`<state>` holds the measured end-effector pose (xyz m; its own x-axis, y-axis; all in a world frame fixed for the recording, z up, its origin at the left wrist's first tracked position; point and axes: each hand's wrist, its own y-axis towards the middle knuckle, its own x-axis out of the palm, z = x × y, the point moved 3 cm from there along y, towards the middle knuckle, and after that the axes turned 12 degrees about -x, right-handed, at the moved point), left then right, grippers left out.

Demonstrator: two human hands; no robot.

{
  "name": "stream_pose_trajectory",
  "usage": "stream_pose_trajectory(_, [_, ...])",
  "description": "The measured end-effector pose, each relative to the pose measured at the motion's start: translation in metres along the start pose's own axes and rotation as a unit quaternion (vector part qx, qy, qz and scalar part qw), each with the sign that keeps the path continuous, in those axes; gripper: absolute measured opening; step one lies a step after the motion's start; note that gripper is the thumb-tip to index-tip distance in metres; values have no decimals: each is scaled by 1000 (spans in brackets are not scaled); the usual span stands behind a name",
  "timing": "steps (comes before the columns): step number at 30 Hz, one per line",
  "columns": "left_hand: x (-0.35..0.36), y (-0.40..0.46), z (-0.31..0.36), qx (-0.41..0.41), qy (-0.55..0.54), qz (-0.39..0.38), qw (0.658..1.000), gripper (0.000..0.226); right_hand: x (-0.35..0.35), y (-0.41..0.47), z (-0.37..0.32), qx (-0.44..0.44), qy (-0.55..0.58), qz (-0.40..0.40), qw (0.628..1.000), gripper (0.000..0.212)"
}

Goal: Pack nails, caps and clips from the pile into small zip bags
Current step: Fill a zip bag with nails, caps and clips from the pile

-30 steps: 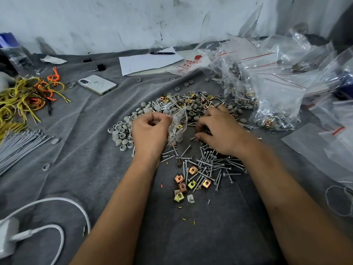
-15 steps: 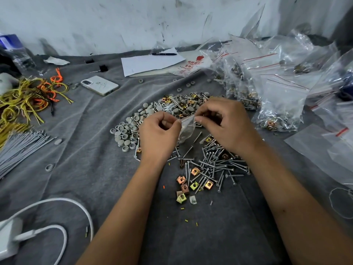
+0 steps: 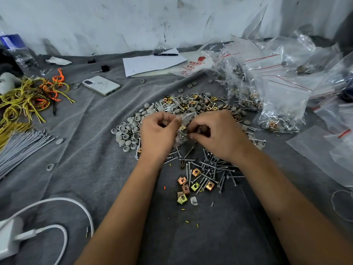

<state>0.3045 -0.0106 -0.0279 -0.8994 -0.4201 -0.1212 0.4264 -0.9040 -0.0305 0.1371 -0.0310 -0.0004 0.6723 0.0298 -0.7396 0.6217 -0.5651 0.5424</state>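
Observation:
A small clear zip bag [image 3: 183, 129] hangs between both hands over the middle of the grey cloth, with a few nails and a yellow clip inside. My left hand [image 3: 159, 133] pinches its top left edge. My right hand [image 3: 215, 134] pinches the bag from the right side, fingers curled at its mouth. Below the hands lie loose nails [image 3: 209, 168] and several gold and copper clips [image 3: 191, 183]. Grey caps [image 3: 127, 133] spread to the left, and a mixed pile of caps, clips and nails [image 3: 194, 104] lies behind the hands.
Filled and empty zip bags [image 3: 282, 88] are heaped at the right. A white phone [image 3: 101, 85], paper with a pen [image 3: 152, 63], yellow and orange wire ties [image 3: 28, 100], grey cable ties [image 3: 21, 148] and a white charger with cable [image 3: 11, 240] lie around on the cloth.
My right hand left the nail pile and rose to the bag, closing in on its mouth. Both hands now hold the bag close together, slightly higher over the pile.

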Motion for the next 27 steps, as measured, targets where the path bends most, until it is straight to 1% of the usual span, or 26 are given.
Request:
stream_pose_trajectory(3, [-1,1,0,-4,-9,9,1000,12,-4,0,2,10,6,28,1000,12])
stream_pose_trajectory(6, [-2,2,-1,-8,-13,9,1000,11,-6,1,1,-3,4,30,1000,16])
stream_pose_trajectory(9, [-1,2,0,-15,-23,6,1000,12,-1,1,-2,-40,-12,-16,999,17])
stream_pose_trajectory(12, [-1,1,1,-14,-22,8,1000,13,7,0,-1,-21,-46,-98,994,16])
stream_pose_trajectory(13, [-2,1,2,-12,-22,10,1000,13,9,0,0,-11,-64,-105,992,18])
stream_pose_trajectory(14, [-2,2,2,-10,-22,12,1000,13,9,0,1,-3,-77,-96,992,20])
stream_pose_trajectory(16, [-3,2,2,-10,-24,12,1000,14,6,0,3,6,-87,-46,995,23])
stream_pose_trajectory(20, [-6,2,1,14,2,40,999,12,-5,1,3,16,-48,82,995,15])
stream_pose_trajectory(22, [-6,1,2,29,20,54,998,10,-7,0,5,24,-45,98,994,10])
stream_pose_trajectory(23, [-6,0,2,34,25,57,997,10,-7,-1,8,31,-50,84,995,10])
stream_pose_trajectory(24, [-6,0,3,36,27,58,997,10,-6,-2,12,43,-64,54,996,10])
stream_pose_trajectory(25, [-7,-1,2,35,26,57,997,10,-4,-3,16,56,-88,7,995,10])
stream_pose_trajectory(27, [-7,-1,2,26,17,59,998,11,0,-6,20,83,-137,-98,982,19])
